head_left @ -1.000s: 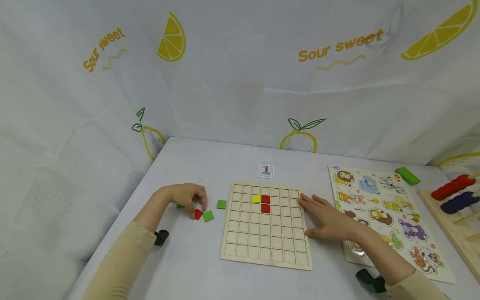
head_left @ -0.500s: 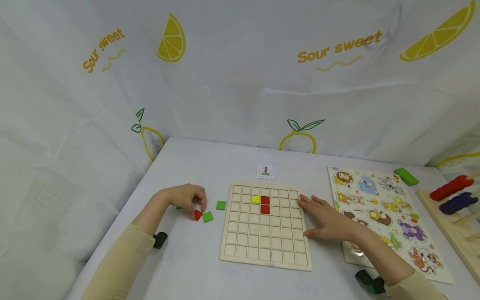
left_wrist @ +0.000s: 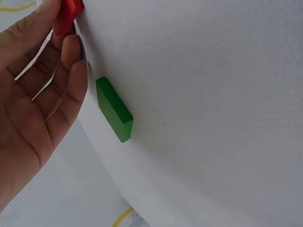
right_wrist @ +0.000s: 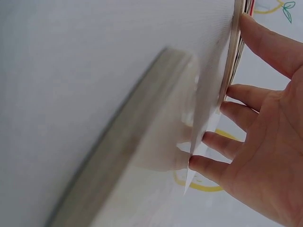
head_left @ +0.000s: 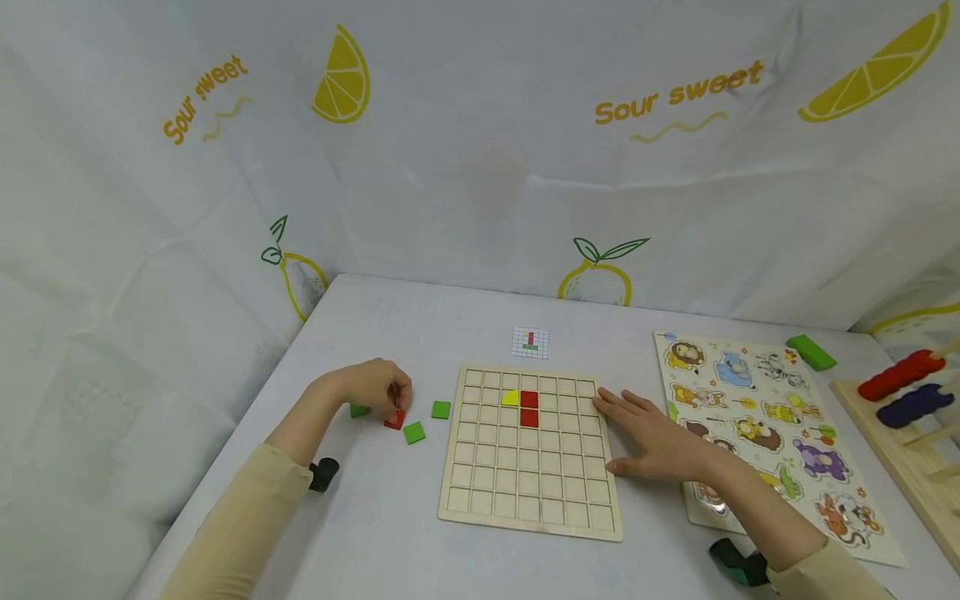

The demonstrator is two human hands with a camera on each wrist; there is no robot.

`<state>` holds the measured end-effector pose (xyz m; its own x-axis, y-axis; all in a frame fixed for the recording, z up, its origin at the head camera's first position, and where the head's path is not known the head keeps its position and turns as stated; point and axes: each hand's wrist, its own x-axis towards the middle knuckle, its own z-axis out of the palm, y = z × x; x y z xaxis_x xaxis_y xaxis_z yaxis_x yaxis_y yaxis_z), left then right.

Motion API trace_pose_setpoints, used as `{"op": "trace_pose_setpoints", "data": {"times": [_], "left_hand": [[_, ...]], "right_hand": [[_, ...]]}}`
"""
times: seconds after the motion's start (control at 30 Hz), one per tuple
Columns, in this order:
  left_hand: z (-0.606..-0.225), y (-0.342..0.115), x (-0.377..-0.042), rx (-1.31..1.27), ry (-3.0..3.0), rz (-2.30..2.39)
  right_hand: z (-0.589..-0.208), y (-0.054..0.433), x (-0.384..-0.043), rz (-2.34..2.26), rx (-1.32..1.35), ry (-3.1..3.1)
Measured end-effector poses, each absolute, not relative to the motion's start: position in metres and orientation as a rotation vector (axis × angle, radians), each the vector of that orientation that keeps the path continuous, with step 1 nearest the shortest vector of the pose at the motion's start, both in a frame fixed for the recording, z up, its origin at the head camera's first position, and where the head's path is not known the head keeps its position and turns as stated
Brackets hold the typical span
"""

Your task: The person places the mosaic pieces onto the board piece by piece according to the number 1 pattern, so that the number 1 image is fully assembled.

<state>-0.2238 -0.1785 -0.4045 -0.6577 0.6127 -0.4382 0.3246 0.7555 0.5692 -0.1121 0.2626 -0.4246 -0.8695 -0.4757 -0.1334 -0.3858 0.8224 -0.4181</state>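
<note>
My left hand (head_left: 375,390) pinches a red square tile (head_left: 394,420) left of the grid board. In the left wrist view the red tile (left_wrist: 68,14) sits tilted between thumb and fingertips, partly cut off by the frame. A green tile (left_wrist: 113,109) lies near the other fingers there. Two more green tiles, one (head_left: 414,432) just right of the red one and one (head_left: 441,410) by the board, lie loose. The wooden grid board (head_left: 528,527) bears two red tiles (head_left: 528,408) and a yellow piece (head_left: 511,398). Straight fingers of my right hand (head_left: 652,437) touch the board's right edge.
Behind the board lies a small pattern card (head_left: 531,342). An animal puzzle board (head_left: 780,442) lies under my right forearm, with a green block (head_left: 812,352) at its far corner. A wooden bead frame (head_left: 900,450) stands at the far right.
My left hand has taken the red tile between thumb and finger and shifted it slightly away from me, apart from the green tile beside it. The right hand stays at the board's edge.
</note>
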Motion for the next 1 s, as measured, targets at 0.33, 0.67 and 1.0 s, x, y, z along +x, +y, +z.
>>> {"op": "trace_pose_setpoints", "data": {"times": [0.33, 0.67, 1.0], "left_hand": [[-0.397, -0.173, -0.226, 0.709, 2.361, 0.612], [-0.387, -0.151, -0.228, 0.877, 2.404, 0.673], [-0.382, -0.117, -0.22, 0.921, 2.374, 0.581]], "right_hand": [[-0.425, 0.263, -0.112, -0.575, -0.667, 2.772], [-0.425, 0.262, -0.112, -0.565, -0.671, 2.777], [-0.424, 0.262, -0.112, -0.573, -0.671, 2.772]]}}
